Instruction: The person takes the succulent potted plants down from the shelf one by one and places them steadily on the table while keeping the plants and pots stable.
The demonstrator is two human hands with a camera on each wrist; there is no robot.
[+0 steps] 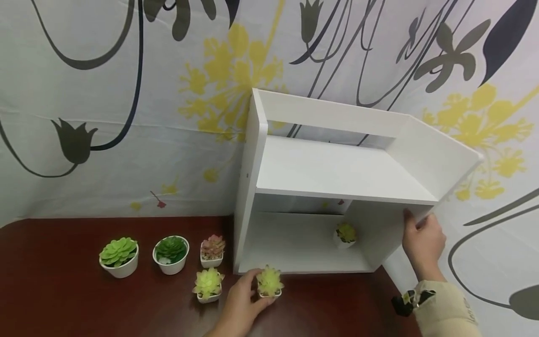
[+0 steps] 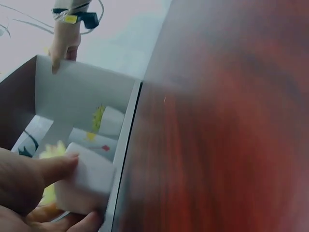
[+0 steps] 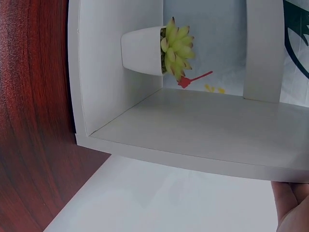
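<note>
Between its thumb and fingers my left hand (image 1: 241,302) pinches a small white pot with a light green succulent (image 1: 269,281), just in front of the shelf's lower front edge. The left wrist view shows the thumb on one side of the pot (image 2: 87,181) and fingertips beneath. The white two-level shelf (image 1: 345,168) stands on the table. My right hand (image 1: 424,241) grips the shelf's right side panel near the middle board, a finger over its front edge. Inside the lower compartment, towards the right, another potted succulent (image 3: 142,50) stands upright.
Left of the shelf, on the dark red table (image 1: 54,281), stand a bright green succulent (image 1: 119,256), a dark green one (image 1: 170,254), a reddish one (image 1: 212,250) and a yellow-green one (image 1: 208,284). Behind hangs a patterned cloth (image 1: 126,103).
</note>
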